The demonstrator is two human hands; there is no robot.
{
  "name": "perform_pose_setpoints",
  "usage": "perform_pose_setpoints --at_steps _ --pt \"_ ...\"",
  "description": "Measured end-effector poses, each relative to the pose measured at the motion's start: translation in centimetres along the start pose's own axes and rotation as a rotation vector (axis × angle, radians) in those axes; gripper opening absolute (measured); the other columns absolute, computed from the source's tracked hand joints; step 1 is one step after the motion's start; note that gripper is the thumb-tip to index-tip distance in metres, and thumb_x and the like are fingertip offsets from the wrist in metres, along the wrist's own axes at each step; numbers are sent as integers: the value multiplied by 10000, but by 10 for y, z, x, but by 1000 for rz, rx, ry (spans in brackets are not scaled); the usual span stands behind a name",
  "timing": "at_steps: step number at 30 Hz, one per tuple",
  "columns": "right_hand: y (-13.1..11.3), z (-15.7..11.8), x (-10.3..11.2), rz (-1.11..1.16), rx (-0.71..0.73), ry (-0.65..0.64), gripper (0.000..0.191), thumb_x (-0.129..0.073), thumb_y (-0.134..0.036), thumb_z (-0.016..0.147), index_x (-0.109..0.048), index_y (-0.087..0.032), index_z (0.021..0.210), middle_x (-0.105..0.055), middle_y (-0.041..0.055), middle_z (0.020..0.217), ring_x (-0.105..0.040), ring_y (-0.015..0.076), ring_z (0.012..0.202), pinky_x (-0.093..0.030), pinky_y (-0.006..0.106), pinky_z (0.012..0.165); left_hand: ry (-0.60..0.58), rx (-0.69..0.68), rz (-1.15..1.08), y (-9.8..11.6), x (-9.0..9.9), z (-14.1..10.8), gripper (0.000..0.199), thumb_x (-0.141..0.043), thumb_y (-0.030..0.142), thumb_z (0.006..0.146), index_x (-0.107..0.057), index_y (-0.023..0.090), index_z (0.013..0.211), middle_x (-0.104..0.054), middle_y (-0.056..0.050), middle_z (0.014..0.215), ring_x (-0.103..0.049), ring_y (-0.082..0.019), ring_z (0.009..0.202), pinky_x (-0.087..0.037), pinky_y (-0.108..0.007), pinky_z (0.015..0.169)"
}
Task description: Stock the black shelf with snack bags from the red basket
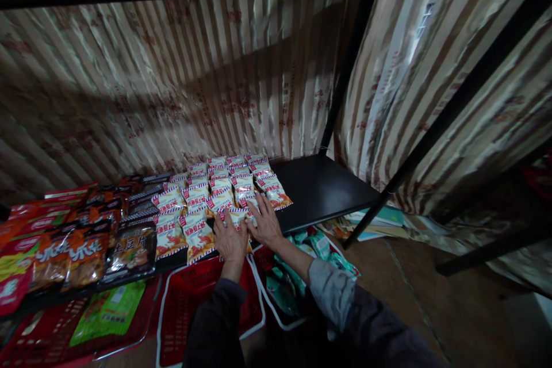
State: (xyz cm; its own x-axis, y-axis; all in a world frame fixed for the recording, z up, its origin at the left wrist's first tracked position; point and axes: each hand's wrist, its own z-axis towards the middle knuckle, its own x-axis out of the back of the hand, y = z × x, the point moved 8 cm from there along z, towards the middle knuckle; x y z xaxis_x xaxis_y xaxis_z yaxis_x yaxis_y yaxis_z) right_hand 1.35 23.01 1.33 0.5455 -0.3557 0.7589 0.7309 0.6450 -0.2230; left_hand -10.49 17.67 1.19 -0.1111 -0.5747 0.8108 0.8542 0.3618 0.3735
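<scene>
Rows of small white, red and orange snack packets (198, 232) lie on the black shelf. At the front right of these rows, my left hand (232, 240) rests on a packet (236, 217), fingers spread and stretched forward. Close beside it, my right hand (266, 223) is also open, its fingers laid over the neighbouring packets. A packet (275, 191) lies just beyond the right fingertips. Both palms hide parts of the packets under them.
Black-and-orange bags (88, 256), dark bags (130, 246) and red bags (15, 276) fill the shelf's left. Below stand a red basket (172, 313) and a basket of green packets (282, 293). A black post (403, 178) rises at right, before a striped curtain (241, 86).
</scene>
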Motion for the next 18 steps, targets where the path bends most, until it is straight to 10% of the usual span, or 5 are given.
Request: perform_pose_setpoints --at_steps 7,18 --pt "-35 -2 4 112 191 -66 499 -444 -178 842 -450 -178 1340 -451 104 1398 -243 269 1364 -229 530 1100 5 -24 -13 -6 7 6 553 -513 338 814 -468 102 1313 -472 -216 1304 -465 -330 1177 -412 -438 942" --pt "-27 61 -20 217 84 -105 452 -308 -323 947 -481 -123 1314 -467 127 1385 -325 210 1347 -323 421 1100 61 -15 -106 -7 15 36 586 -486 305 816 -384 46 1332 -513 -233 1253 -438 -315 1219 -387 -476 976"
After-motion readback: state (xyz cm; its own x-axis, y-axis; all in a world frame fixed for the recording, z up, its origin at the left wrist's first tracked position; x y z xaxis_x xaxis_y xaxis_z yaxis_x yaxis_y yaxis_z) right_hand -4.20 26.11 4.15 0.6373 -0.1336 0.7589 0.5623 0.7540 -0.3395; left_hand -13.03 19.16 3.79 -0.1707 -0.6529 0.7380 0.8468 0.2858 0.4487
